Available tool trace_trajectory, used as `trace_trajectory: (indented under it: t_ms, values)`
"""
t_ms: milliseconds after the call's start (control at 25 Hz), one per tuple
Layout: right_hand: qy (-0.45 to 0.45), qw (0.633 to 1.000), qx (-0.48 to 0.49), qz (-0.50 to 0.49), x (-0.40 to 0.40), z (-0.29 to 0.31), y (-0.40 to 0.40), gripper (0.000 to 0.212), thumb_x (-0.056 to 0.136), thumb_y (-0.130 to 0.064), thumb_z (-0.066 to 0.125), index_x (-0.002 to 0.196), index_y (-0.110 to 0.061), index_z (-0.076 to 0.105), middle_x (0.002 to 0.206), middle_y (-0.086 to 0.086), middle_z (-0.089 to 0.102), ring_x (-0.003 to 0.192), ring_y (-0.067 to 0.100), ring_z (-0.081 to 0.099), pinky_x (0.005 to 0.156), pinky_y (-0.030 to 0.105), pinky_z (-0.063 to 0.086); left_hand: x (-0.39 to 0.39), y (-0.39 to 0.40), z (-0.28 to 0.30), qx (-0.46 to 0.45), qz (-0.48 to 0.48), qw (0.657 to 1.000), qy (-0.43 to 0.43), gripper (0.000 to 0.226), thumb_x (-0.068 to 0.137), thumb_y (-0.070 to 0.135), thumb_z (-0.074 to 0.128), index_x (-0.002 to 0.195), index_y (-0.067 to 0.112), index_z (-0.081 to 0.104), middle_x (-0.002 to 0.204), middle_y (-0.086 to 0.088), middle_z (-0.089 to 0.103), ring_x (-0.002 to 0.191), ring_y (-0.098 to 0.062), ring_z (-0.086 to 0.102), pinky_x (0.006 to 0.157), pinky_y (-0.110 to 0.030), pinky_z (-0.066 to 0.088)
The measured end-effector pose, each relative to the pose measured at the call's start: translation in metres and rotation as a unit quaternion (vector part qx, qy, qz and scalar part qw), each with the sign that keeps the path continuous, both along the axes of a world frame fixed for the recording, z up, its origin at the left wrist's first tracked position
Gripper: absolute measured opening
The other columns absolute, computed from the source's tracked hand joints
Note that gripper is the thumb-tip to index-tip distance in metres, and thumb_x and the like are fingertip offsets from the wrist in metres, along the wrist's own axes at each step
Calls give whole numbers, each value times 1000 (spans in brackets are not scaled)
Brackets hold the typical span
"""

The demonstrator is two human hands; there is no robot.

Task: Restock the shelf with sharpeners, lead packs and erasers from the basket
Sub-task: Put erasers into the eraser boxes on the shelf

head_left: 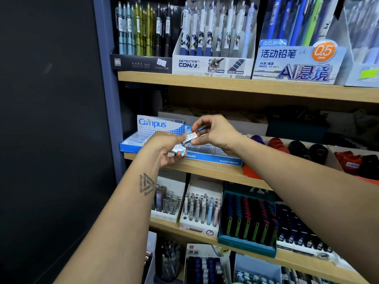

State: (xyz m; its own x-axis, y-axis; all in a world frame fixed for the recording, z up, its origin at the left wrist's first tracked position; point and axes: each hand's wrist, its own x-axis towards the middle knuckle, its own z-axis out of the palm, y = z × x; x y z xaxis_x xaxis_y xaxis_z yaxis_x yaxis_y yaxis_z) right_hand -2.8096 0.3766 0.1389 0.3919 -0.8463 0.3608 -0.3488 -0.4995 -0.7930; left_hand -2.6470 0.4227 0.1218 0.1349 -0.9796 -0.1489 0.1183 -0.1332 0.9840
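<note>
Right hand (215, 133) is pinching a small white-and-blue wrapped eraser (190, 137) between thumb and fingertips, while the left hand (164, 148) is gripping what look like 2 more wrapped erasers (179, 150). Both are hovering just before the blue Pilot eraser box (215, 159) on the middle shelf (215, 173), beside the Campus box (160, 125).
</note>
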Motion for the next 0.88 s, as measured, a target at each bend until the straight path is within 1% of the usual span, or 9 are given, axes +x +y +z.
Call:
trace_trajectory:
  t_ms: [120,200,320,440,520,600,720,800,880]
  values:
    - [-2,1000,-3,2,1,-4,-3,35,68,14,81,89,-11,69,93,6,69,81,15,65,78,33,61,-1,1,-1,-23,19,1000,0,18,95,16,67,84,9,54,86,-13,56,51,-23,58,34,-14,38]
    - [-8,1000,-3,-3,0,-4,-5,31,72,11,80,91,-13,71,92,5,69,77,11,65,77,28,61,-2,0,0,-26,19,999,1,20,97,23,64,88,8,57,92,-14,59,52,-23,59,34,-15,38]
    - [-35,998,51,-15,2,-2,-6,17,85,-1,74,102,-1,72,84,11,72,68,13,66,68,23,59,0,-4,1,-18,20,999,20,29,100,35,58,94,7,59,93,-15,63,52,-23,60,34,-16,40]
    - [-30,996,88,-17,2,-3,-7,24,89,-5,72,110,5,68,79,15,72,59,12,63,59,21,56,1,-2,2,-21,18,999,15,16,101,22,58,96,7,59,82,-14,61,47,-23,59,33,-15,37]
    - [-19,997,76,1,1,-3,-7,25,85,-3,75,109,3,70,80,14,72,64,13,64,63,23,59,1,-1,0,-25,21,999,7,14,101,18,57,92,7,57,79,-14,60,49,-24,57,33,-14,36]
    - [27,999,29,2,1,-1,-8,26,79,-2,80,104,-2,73,79,8,71,68,11,63,70,24,57,0,-4,-1,-25,27,999,14,17,101,21,57,90,7,57,81,-15,61,50,-24,57,32,-14,36]
    - [78,994,-32,-73,7,3,-18,23,79,-12,83,101,-6,76,77,2,67,68,8,56,66,21,49,2,-9,1,-18,50,997,48,22,101,26,57,97,5,61,92,-16,58,56,-25,59,34,-17,41]
    - [100,976,-29,-192,7,7,-33,24,80,-21,83,99,-9,75,86,2,68,79,11,60,73,25,50,7,-14,3,-10,73,994,84,24,100,26,58,96,3,62,104,-15,49,65,-26,60,37,-19,45]
    - [160,946,-3,-284,5,5,-48,30,79,-28,84,100,-10,73,97,3,69,92,17,64,84,32,54,11,-13,5,0,64,990,124,20,97,22,60,95,2,62,111,-15,44,73,-25,59,39,-19,48]
